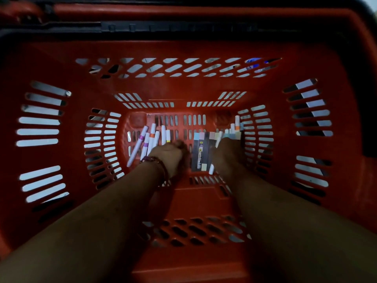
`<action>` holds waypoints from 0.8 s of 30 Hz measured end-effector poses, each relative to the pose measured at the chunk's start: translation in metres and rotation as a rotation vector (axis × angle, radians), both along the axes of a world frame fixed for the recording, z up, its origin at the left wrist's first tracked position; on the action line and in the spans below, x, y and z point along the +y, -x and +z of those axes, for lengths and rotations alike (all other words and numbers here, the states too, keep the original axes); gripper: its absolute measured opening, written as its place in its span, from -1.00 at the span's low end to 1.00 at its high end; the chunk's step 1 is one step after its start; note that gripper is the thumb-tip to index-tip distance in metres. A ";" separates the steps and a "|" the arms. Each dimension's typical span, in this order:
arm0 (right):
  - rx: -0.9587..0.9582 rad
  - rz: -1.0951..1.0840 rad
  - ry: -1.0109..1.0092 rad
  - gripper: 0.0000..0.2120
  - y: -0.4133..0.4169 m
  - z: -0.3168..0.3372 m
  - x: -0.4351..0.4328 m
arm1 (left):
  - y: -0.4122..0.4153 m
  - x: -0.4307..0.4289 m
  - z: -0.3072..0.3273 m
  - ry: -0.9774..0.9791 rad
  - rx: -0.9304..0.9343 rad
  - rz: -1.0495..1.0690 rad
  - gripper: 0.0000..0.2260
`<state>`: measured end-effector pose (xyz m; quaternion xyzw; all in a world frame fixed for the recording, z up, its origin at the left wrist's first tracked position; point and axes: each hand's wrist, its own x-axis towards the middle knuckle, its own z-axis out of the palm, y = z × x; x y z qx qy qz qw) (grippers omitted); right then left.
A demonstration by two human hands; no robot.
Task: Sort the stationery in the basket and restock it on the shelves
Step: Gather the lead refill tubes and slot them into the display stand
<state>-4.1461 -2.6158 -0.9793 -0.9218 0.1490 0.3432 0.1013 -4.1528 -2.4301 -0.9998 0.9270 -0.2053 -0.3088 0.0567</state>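
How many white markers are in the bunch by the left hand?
6 markers fan out on the basket floor beyond the left hand: two purple-banded outermost, one orange-banded, two showing no band, one yellow-banded. The hand may hide more.

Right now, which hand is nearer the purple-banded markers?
Left. The left hand lies just right of the purple-banded markers, nearly touching; the right hand is beyond the dark pack, near the right wall of the basket.

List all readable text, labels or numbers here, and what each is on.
None readable.
Grey packet: printed lines and a yellow mark, too small and blurred to read.
White markers: coloured bands, no legible text.
Red basket: small moulded mark on the floor, unreadable.
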 end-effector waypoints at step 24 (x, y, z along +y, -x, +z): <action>-0.319 -0.248 -0.074 -0.52 -0.022 -0.005 -0.021 | 0.007 -0.027 0.009 0.204 0.050 -0.058 -0.36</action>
